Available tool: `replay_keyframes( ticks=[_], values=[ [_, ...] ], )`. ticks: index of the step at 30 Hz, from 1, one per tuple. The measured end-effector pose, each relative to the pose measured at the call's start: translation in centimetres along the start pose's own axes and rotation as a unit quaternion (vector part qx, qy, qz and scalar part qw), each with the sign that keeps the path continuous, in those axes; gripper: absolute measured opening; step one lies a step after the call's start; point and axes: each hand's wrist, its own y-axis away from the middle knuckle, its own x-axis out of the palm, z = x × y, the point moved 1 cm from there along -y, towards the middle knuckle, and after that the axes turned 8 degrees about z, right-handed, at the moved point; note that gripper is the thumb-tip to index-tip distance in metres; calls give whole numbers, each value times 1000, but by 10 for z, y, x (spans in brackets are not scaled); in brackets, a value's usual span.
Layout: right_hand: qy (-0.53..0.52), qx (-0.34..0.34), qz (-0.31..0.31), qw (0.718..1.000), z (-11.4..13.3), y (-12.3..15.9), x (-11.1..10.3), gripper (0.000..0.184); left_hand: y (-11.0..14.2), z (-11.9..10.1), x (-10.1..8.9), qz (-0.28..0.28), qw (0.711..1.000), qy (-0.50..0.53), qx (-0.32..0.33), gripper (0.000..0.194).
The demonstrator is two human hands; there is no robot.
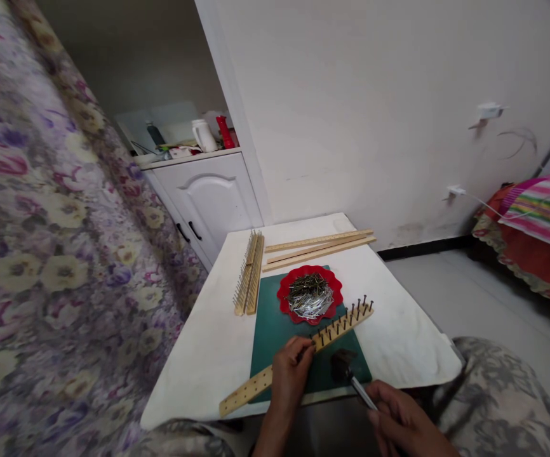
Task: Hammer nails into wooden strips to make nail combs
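My left hand (294, 365) rests on a wooden strip (246, 391) with pre-drilled holes. Its thumb and fingers are pinched at the strip on a nail, mostly hidden by the fingertips. To the right of those fingers, dark nails (344, 320) stand upright in rows along the strip. In my right hand (401, 416) is a hammer (344, 366), held by its light metal handle with the dark, blurred head just above the green mat (275, 304). A red scalloped bowl (283, 292) of loose dark and silvery nails sits on the mat beyond the strip.
Two wooden strips (254, 273) full of upright nails lie at the left of the white table (199, 355). Several bare strips (320, 249) lie at its back. A floral curtain (79, 254) hangs at left; a wall (351, 127) stands behind.
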Motion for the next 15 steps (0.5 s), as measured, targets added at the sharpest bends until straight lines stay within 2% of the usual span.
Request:
replay_keyframes(
  ticks=[3, 7, 12, 15],
  values=[
    [6, -4, 4, 1000, -1, -1, 1, 42, 0, -1, 0, -5, 1000, 7, 28, 16],
    [7, -17, -1, 1000, 7, 0, 5, 39, 0, 2, 1, 0, 999, 7, 33, 16],
    [15, -37, -18, 999, 42, -4, 15, 31, -1, 2, 2, 5, 999, 9, 30, 15],
    [32, -48, -7, 998, 61, -13, 21, 26, -1, 2, 2, 6, 1000, 11, 27, 14]
  ],
)
